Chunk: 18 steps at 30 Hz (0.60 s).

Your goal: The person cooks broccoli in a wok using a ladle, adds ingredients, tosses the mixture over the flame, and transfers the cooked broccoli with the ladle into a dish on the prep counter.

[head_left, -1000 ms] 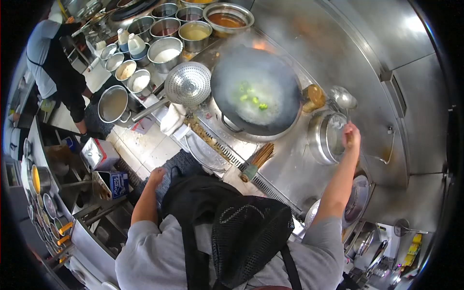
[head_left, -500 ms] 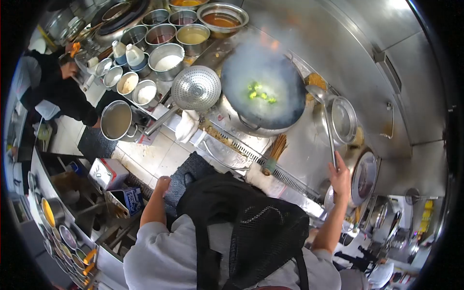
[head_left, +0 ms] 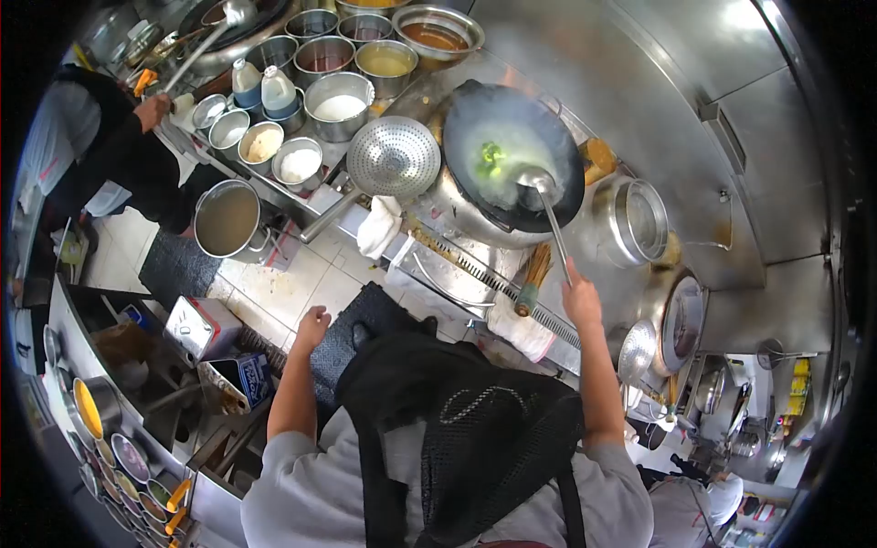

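Steel ladle, one, in right hand; one dark wok.

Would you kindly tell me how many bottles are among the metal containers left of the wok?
2: one bottle beside the white-filled pot, another bottle further left; more may be hidden.

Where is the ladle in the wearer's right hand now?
Right of centre in the head view, the ladle has its bowl inside the wok, just right of the green pieces; its handle runs down to the right hand.
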### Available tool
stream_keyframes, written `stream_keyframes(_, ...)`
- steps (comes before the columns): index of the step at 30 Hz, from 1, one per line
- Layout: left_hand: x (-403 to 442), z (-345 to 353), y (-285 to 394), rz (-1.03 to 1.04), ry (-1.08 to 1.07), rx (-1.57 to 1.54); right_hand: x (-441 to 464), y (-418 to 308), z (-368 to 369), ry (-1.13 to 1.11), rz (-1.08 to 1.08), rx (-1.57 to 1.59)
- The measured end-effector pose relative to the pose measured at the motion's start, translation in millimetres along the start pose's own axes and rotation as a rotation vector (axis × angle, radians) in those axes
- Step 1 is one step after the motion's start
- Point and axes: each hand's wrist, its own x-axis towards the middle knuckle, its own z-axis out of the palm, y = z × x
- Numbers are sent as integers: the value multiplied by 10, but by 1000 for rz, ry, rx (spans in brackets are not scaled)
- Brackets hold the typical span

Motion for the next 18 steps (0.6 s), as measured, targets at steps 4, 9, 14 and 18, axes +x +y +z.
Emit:
stream_keyframes(4, -447, -24, -60, -41, -26, 67, 569, -142, 198, 63, 13, 127)
stream_keyframes(9, -810, -13, 490, -7, 7, -38, 1023, -208, 211, 22, -39, 578)
stream_keyframes(14, -791, 64, 1907, 308, 24, -50, 811, -160, 21, -305, 156, 649)
stream_keyframes(18, -564, 277, 3127, 695, 27, 49, 549, 348, 227, 12, -338, 408)
